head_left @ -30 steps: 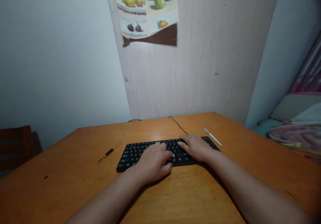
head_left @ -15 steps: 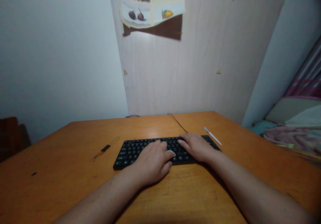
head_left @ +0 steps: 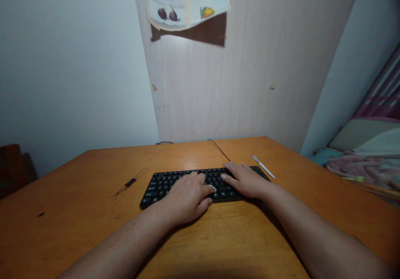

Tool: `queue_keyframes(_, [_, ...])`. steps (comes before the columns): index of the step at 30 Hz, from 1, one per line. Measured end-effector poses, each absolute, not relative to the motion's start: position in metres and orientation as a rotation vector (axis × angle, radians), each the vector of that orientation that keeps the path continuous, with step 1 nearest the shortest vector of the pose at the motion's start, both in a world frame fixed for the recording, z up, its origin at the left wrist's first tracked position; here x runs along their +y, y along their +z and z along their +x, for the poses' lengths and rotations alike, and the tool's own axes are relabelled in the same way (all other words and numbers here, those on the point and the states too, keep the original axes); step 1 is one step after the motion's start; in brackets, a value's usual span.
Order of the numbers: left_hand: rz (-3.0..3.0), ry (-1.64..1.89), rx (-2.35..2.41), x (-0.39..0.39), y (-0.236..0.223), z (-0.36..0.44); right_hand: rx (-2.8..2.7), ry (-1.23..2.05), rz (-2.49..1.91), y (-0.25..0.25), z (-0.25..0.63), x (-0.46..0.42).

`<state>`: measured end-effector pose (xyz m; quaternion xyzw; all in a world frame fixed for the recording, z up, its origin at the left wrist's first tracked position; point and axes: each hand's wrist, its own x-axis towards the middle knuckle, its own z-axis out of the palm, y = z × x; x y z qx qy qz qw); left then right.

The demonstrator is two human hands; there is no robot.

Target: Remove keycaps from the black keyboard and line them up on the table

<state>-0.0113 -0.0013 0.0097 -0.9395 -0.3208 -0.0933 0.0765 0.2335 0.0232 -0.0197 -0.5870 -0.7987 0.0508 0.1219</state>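
A black keyboard [head_left: 160, 186] lies across the table in front of me. My left hand [head_left: 189, 198] is over its middle, fingers bent and closed on a small white wad [head_left: 213, 189] like tissue or cloth. Only an edge of the wad shows, by the thumb and forefinger, against the keys. My right hand [head_left: 245, 180] lies on the right part of the keyboard, fingers stretched out and a little apart, holding nothing. It covers many of the keys there.
A white-handled brush [head_left: 264, 167] lies right of the keyboard. To the left is a black cable tie-like piece with thin wire loops [head_left: 130, 182]. A cable [head_left: 218, 149] runs to the table's back edge. Fruit pictures [head_left: 189, 4] hang on the wall behind.
The view has tilted slightly, so everything sits a little higher. Both hands stay on the keyboard; the left hand keeps the white wad, and the right hand's fingers have spread slightly.
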Motion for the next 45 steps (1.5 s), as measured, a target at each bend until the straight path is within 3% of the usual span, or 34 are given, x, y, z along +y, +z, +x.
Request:
queue_keyframes(13, [-2.837, -0.248, -0.943, 0.001, 0.011, -0.016, -2.393, 0.239, -1.717, -0.018, 0.235, 0.020])
queue_keyframes(45, [-2.766, -0.216, -0.986, -0.006, 0.016, -0.019, -2.397, 0.095, -1.721, -0.022, 0.227, 0.017])
